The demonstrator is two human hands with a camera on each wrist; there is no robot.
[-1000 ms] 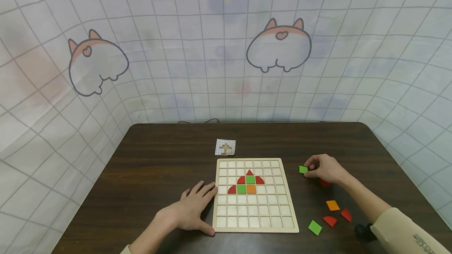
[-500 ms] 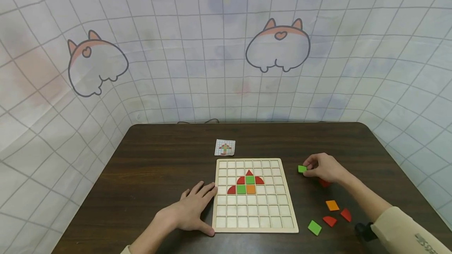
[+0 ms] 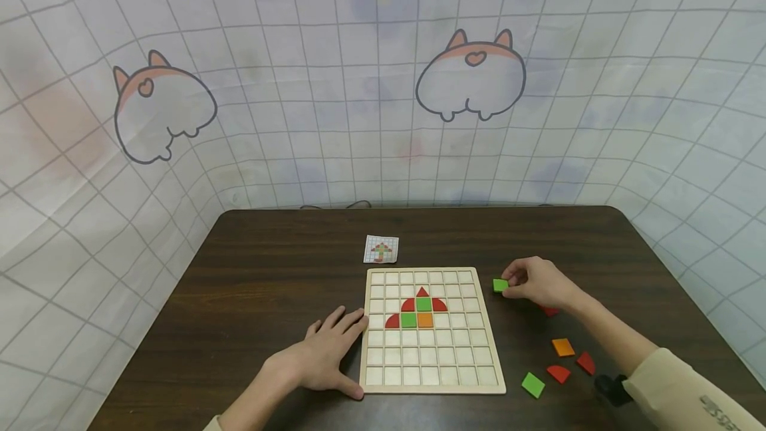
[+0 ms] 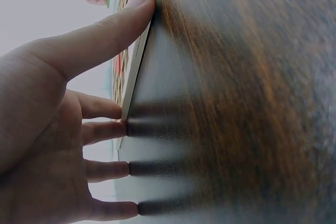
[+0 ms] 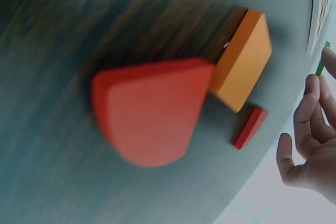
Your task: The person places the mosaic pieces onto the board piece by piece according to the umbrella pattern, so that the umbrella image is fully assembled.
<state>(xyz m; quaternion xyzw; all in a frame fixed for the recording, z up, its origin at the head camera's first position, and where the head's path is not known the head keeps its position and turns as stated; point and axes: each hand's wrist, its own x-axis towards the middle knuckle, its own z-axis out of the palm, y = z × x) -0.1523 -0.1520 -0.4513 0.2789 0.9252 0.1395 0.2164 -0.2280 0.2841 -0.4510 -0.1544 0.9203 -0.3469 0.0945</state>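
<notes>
My right hand (image 3: 541,283) pinches a green square tile (image 3: 499,285) between thumb and fingertips, just right of the wooden grid board (image 3: 433,383). The same green tile shows edge-on at the fingertips in the right wrist view. My left hand (image 3: 323,354) is spread along the board's left edge; its thumb and some fingertips touch the rim while others rest on the table, as the left wrist view shows. On the board sit a red triangle (image 3: 421,292), several red quarter-circles, two green squares (image 3: 409,320) and an orange square (image 3: 425,320).
A small pattern card (image 3: 381,249) lies behind the board. To the right are an orange tile (image 3: 562,347), two red quarter-circles (image 3: 558,373) and a green square (image 3: 533,385). Another red piece (image 3: 550,311) is partly hidden under the right hand. A patterned curtain (image 3: 383,85) hangs behind the table.
My right hand has moved a little left toward the board, carrying the green tile. The left hand and the pieces on the board have stayed put.
</notes>
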